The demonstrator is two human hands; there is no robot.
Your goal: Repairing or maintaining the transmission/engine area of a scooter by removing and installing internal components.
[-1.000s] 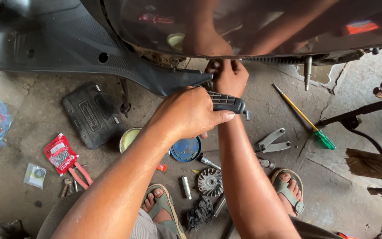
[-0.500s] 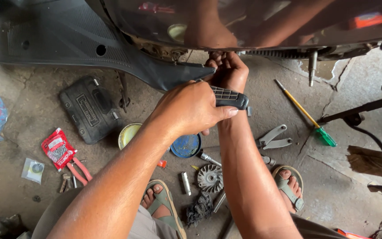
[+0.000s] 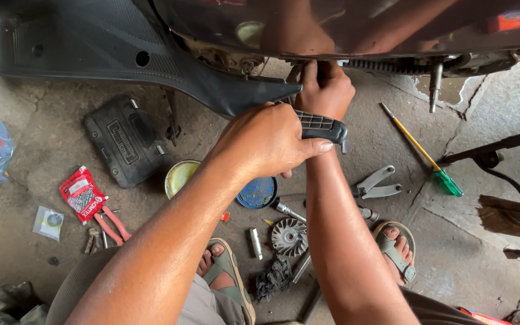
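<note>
Black ribbed rubber covers the tool handle (image 3: pixel 320 125) that my left hand (image 3: pixel 266 141) is clamped around, thumb lying along its lower edge. My right hand (image 3: pixel 326 90) is closed just beyond it, up against the underside of the scooter body (image 3: pixel 344 24), fingers curled around a part I cannot make out. Both hands sit close together, beside the pointed tip of the black plastic floor panel (image 3: pixel 121 54).

On the concrete floor (image 3: pixel 470 271) below my arms:
- a blue round lid (image 3: pixel 257 192), directly under my left wrist
- a yellow-green round tin (image 3: pixel 179 177), just left of the lid
- a finned metal pulley disc (image 3: pixel 288 236), between my feet
- a dark rag (image 3: pixel 274 278), touching the disc's lower side
- grey pliers (image 3: pixel 375 183), right of my right forearm
- a screwdriver with yellow shaft and green handle (image 3: pixel 425 155), further right
- a black moulded cover (image 3: pixel 124 141), left of the tin
- a red packet (image 3: pixel 81 195) lying on red-handled pliers (image 3: pixel 113 225), at far left

My feet wear green sandals (image 3: pixel 395 253)
</note>
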